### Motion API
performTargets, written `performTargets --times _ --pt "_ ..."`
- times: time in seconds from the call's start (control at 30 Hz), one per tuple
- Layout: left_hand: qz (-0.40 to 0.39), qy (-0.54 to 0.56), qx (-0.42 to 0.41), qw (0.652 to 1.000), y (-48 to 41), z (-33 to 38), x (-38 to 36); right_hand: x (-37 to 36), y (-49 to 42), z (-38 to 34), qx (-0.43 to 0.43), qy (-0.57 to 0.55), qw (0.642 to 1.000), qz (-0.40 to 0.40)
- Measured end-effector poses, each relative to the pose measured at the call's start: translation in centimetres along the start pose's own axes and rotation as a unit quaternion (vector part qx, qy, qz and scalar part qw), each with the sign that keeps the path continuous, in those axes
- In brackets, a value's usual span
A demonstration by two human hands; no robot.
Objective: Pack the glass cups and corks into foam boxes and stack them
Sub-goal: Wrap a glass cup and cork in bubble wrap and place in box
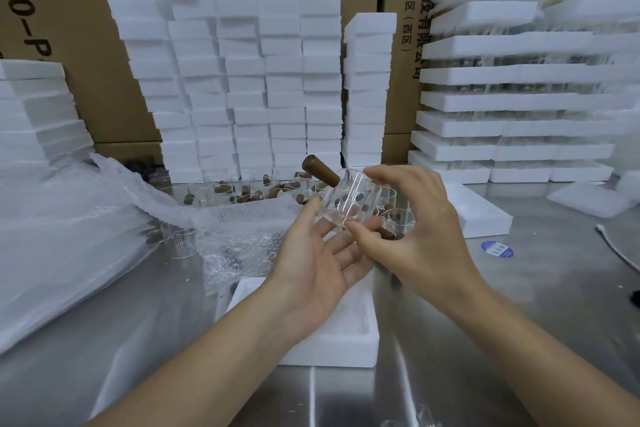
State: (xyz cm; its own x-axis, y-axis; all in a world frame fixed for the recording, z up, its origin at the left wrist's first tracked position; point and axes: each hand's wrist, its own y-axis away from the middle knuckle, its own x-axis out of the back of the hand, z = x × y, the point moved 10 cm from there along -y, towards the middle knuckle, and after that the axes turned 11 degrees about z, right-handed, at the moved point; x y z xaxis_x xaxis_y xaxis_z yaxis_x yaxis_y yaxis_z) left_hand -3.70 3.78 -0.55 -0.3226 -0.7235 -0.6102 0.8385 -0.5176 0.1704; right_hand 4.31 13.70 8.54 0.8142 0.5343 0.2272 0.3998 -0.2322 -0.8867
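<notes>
Head view: the open foam box (332, 347) lies on the bench (519, 288) under the left wrist; above it the right hand (415, 229) has its grip curled round the tilted glass cup (349, 201), and the left hand (311, 263) lies open, palm up, touching its base. A cork (320, 170) leans out of the cup's mouth and may slide out with more tilt. If the glass slips, it could break on the bench or on the loose cups (221, 188) behind.

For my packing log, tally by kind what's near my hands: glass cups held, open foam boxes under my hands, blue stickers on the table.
glass cup, held: 1
open foam box: 1
blue sticker: 1
Total: 3
</notes>
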Motion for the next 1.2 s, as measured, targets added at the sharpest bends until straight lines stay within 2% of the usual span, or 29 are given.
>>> performTargets --times 0.1,0.17,0.23,0.37,0.43,0.53,0.63,0.73,0.83,0.87,0.9,0.93,1.0,1.03,1.07,1.13,1.2 --pt "0.024 -0.052 -0.126 0.99 0.2 3.1 0.5 0.0 -0.1 1.1 -0.067 -0.077 0.994 -0.026" --pt "0.053 -0.13 -0.231 0.963 0.5 5.8 0.9 -0.2 -0.3 2.3 -0.162 -0.185 0.969 -0.029" --pt "0.067 -0.191 -0.301 0.932 1.0 7.8 1.2 -0.5 -0.3 3.8 -0.243 -0.219 0.944 -0.03" --pt "0.047 -0.234 -0.307 0.921 0.4 7.9 1.4 -2.7 1.1 5.3 -0.257 -0.086 0.951 -0.147" --pt "0.039 -0.265 -0.311 0.912 0.0 7.6 1.4 -3.6 1.9 5.5 -0.252 -0.067 0.95 -0.174" --pt "0.04 -0.266 -0.334 0.903 -0.3 7.9 1.7 -3.9 2.5 6.4 -0.301 -0.087 0.937 -0.157" --pt "0.034 -0.253 -0.342 0.904 -0.4 8.1 1.8 -4.5 2.9 6.6 -0.333 -0.121 0.916 -0.188" --pt "0.014 -0.29 -0.357 0.888 -0.3 8.2 1.3 -5.0 3.3 6.6 -0.343 -0.156 0.904 -0.201" --pt "-0.013 -0.344 -0.363 0.866 -0.4 8.4 1.0 -5.1 3.4 6.9 -0.379 -0.207 0.885 -0.177" --pt "-0.007 -0.384 -0.365 0.848 -0.6 8.6 1.3 -4.9 3.4 7.2 -0.405 -0.229 0.871 -0.155" --pt "0.02 -0.449 -0.375 0.811 -0.9 9.0 1.9 -4.7 3.4 7.6 -0.435 -0.256 0.854 -0.128" --pt "0.065 -0.543 -0.386 0.743 -1.3 9.5 2.9 -4.4 3.4 8.0 -0.462 -0.278 0.836 -0.098" --pt "0.148 -0.72 -0.379 0.562 -2.2 10.1 4.9 -3.7 3.6 8.9 -0.502 -0.3 0.81 -0.047" --pt "0.162 -0.762 -0.359 0.515 -2.7 10.1 5.8 -3.4 3.7 9.2 -0.515 -0.304 0.801 -0.028" --pt "0.17 -0.771 -0.34 0.51 -3.2 10.2 6.6 -3.1 3.8 9.7 -0.525 -0.304 0.794 -0.013" --pt "0.19 -0.735 -0.336 0.557 -3.5 10.7 7.5 -2.8 4.0 10.3 -0.541 -0.301 0.785 0.007" --pt "0.216 -0.712 -0.364 0.56 -3.0 11.7 7.4 -2.7 4.0 10.5 -0.548 -0.297 0.782 0.013"
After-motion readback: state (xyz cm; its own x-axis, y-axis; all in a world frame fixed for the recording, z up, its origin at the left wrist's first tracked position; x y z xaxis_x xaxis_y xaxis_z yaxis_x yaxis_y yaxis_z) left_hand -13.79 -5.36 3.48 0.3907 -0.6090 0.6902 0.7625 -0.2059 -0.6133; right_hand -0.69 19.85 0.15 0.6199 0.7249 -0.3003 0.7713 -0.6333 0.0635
